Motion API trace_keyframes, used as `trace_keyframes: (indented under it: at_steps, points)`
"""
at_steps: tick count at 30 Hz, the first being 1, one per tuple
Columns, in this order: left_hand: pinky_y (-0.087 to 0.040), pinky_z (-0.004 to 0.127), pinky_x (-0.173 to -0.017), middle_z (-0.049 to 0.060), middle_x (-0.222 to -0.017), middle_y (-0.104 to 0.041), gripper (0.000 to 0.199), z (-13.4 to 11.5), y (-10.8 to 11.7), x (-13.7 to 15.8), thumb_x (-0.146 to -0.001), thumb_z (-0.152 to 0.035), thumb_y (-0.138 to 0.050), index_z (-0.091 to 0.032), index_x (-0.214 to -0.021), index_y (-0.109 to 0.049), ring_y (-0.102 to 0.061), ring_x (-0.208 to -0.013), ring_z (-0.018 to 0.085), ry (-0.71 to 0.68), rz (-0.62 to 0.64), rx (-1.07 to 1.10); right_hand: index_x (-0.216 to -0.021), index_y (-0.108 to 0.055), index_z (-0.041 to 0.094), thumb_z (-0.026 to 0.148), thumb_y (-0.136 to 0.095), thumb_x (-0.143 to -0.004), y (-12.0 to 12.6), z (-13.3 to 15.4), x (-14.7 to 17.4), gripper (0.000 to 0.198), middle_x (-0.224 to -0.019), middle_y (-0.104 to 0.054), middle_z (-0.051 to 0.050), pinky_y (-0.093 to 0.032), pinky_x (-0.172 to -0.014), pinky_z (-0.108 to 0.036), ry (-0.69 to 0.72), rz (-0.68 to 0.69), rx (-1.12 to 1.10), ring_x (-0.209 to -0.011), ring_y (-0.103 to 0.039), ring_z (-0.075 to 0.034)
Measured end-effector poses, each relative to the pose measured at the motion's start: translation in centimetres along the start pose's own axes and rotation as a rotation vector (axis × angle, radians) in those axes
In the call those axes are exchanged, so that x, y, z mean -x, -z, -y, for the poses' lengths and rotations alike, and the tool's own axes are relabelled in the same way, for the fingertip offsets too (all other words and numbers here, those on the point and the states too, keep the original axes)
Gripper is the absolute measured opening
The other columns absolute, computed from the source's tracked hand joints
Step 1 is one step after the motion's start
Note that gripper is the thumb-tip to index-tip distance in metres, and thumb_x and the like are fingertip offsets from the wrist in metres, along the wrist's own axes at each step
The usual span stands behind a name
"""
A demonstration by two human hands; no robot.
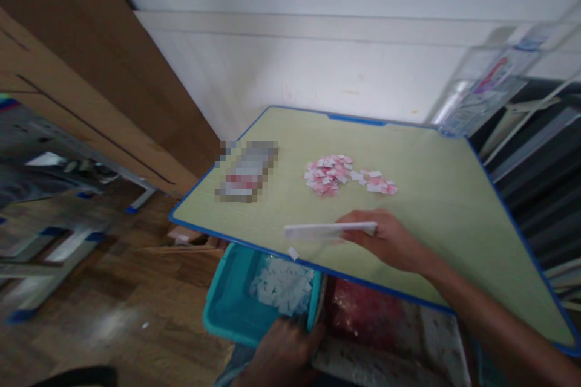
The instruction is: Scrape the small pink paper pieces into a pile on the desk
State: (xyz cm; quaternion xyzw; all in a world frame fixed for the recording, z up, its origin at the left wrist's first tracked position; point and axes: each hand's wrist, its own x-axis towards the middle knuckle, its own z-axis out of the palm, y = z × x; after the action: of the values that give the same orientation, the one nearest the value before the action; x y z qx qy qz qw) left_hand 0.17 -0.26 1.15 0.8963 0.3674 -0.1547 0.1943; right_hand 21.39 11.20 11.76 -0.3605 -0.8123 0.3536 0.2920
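My right hand [384, 236] is closed around one end of a thin white flat strip [313, 230], held on edge low over the table near its front. A small white paper piece [293, 253] is at the table edge below the strip's left end. Beyond the strip lies a heap of small pink-and-white paper pieces [329, 174], with a smaller cluster [379, 183] to its right. Below the table edge, my left hand [285, 347] is closed at the near rim of a teal basin [229, 308]. White paper pieces [285, 284] lie inside the basin.
The pale green table [436, 205] has a blue edge and stands against a white wall. A pixelated object [249, 172] lies on its left side. A clear plastic bottle [488, 91] stands at the back right corner. A red-stained tray [367, 314] sits beneath the front edge.
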Motion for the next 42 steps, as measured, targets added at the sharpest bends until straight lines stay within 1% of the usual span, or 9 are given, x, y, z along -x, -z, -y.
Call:
trace_keyframes:
  at_steps: [5,13,16,21,24,28,34,38,42]
  points:
    - [-0.042,0.035,-0.059,0.010,-0.077,-0.059,0.038,0.0,-0.5,0.0,-0.077,-0.033,-0.051,-0.018,-0.111,-0.045,-0.054,-0.067,0.025,-0.001,-0.030,-0.005,-0.076,-0.061,0.017,0.029,-0.051,-0.078,0.8,-1.1,0.0,0.016,-0.065,-0.061,0.001,-0.038,-0.050,-0.019,-0.141,-0.036,-0.029,-0.057,-0.053,-0.009]
    - [-0.042,0.033,-0.061,0.008,-0.076,-0.057,0.038,0.1,-1.1,0.1,-0.077,-0.034,-0.051,-0.019,-0.112,-0.044,-0.053,-0.067,0.023,0.014,-0.055,-0.020,-0.089,-0.065,0.024,0.030,-0.051,-0.076,-0.1,0.0,-0.3,0.019,-0.070,-0.066,0.000,-0.041,-0.053,-0.022,-0.062,0.052,-0.065,-0.059,-0.055,-0.012]
    - [-0.042,0.034,-0.060,0.008,-0.077,-0.058,0.037,0.1,-0.7,0.0,-0.077,-0.034,-0.051,-0.019,-0.110,-0.045,-0.053,-0.067,0.024,0.011,-0.024,-0.007,-0.088,-0.066,0.022,0.032,-0.057,-0.072,1.1,-1.3,0.0,0.021,-0.069,-0.066,0.000,-0.040,-0.047,-0.021,-0.123,-0.070,-0.115,-0.055,-0.055,-0.012]
    - [-0.042,0.036,-0.059,0.009,-0.078,-0.058,0.036,0.1,-0.4,0.0,-0.076,-0.034,-0.050,-0.019,-0.108,-0.045,-0.054,-0.068,0.027,0.021,0.008,-0.001,-0.079,-0.067,0.016,0.034,-0.065,-0.063,5.4,-5.2,1.4,0.024,-0.069,-0.066,-0.001,-0.044,-0.050,-0.024,-0.311,-0.454,-0.229,-0.056,-0.057,-0.015]
    - [-0.042,0.037,-0.059,0.010,-0.081,-0.059,0.034,0.0,-0.5,0.1,-0.075,-0.033,-0.050,-0.019,-0.105,-0.046,-0.054,-0.070,0.028,0.032,-0.001,0.013,-0.074,-0.068,0.016,0.033,-0.070,-0.057,7.4,-6.6,2.2,0.024,-0.065,-0.066,0.000,-0.043,-0.047,-0.024,-0.403,-0.550,-0.207,-0.053,-0.057,-0.015]
    - [-0.042,0.037,-0.060,0.010,-0.081,-0.059,0.035,-0.1,-0.4,0.1,-0.075,-0.031,-0.050,-0.019,-0.108,-0.045,-0.054,-0.070,0.028,0.035,0.000,0.025,-0.071,-0.069,0.016,0.033,-0.071,-0.055,8.1,-6.8,2.3,0.024,-0.062,-0.067,0.000,-0.042,-0.044,-0.023,-0.463,-0.509,-0.185,-0.050,-0.057,-0.014]
    - [-0.041,0.038,-0.061,0.010,-0.081,-0.058,0.035,0.1,-0.5,0.1,-0.077,-0.034,-0.049,-0.019,-0.108,-0.046,-0.054,-0.070,0.028,0.032,0.008,0.022,-0.075,-0.069,0.015,0.033,-0.069,-0.058,6.7,-6.7,1.5,0.024,-0.066,-0.068,-0.001,-0.043,-0.046,-0.023,-0.477,-0.430,-0.240,-0.049,-0.056,-0.012]
    - [-0.042,0.038,-0.059,0.010,-0.081,-0.059,0.037,0.2,-0.9,-0.1,-0.077,-0.038,-0.048,-0.019,-0.109,-0.046,-0.053,-0.069,0.028,0.026,0.016,0.024,-0.080,-0.069,0.015,0.033,-0.068,-0.059,5.7,-7.0,0.9,0.028,-0.074,-0.068,-0.002,-0.044,-0.051,-0.024,-0.429,-0.458,-0.239,-0.056,-0.058,-0.013]
    - [-0.042,0.039,-0.060,0.010,-0.081,-0.059,0.037,0.2,-0.7,-0.2,-0.077,-0.038,-0.047,-0.019,-0.108,-0.045,-0.054,-0.069,0.029,0.031,0.041,0.023,-0.082,-0.068,0.014,0.037,-0.065,-0.061,4.8,-6.9,0.4,0.031,-0.080,-0.068,-0.004,-0.045,-0.053,-0.025,-0.349,-0.392,-0.211,-0.061,-0.059,-0.015]
